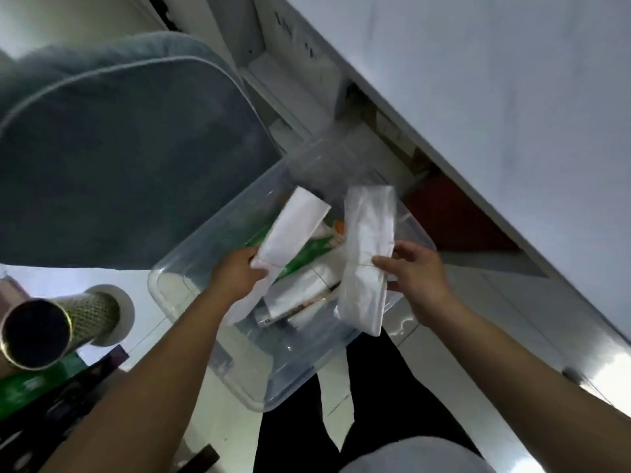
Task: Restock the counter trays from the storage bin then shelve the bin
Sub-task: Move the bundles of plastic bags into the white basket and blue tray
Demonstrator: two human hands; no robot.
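Left hand [237, 271] gripping white packet [293, 230], right hand [418, 271] pinching bigger white pouch [367, 254], both just above clear storage bin [218, 353] on floor. Tip imo: lift straight clear of rim, keep grips firm, pouches look slippery.

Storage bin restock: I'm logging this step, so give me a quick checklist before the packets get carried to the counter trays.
1. Left hand grips a white packet: ok.
2. Right hand holds the bagged white bundle: ok.
3. Both packets lifted clear of the clear storage bin: ok.
4. Stock left in the bin, including green packets: ok.
5. Counter trays in view: cannot tell.
6. Path to trays: cannot tell.
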